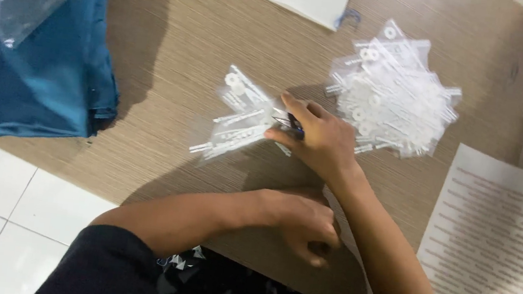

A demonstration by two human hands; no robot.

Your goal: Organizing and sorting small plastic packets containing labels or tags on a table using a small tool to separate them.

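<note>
On the wooden table (pixel 174 43), near its middle, a small clear packet of white plastic parts (pixel 238 123) is pinned under the right hand (pixel 315 139), whose fingers are closed on a dark, thin object, too small to be identified. The left hand (pixel 299 221) is rested on the table edge, fingers curled with nothing seen in them. A larger heap of like packets (pixel 393 93) is piled just right. Printed sheets (pixel 489 241) and folded blue cloth (pixel 38 73) are laid further out.
</note>
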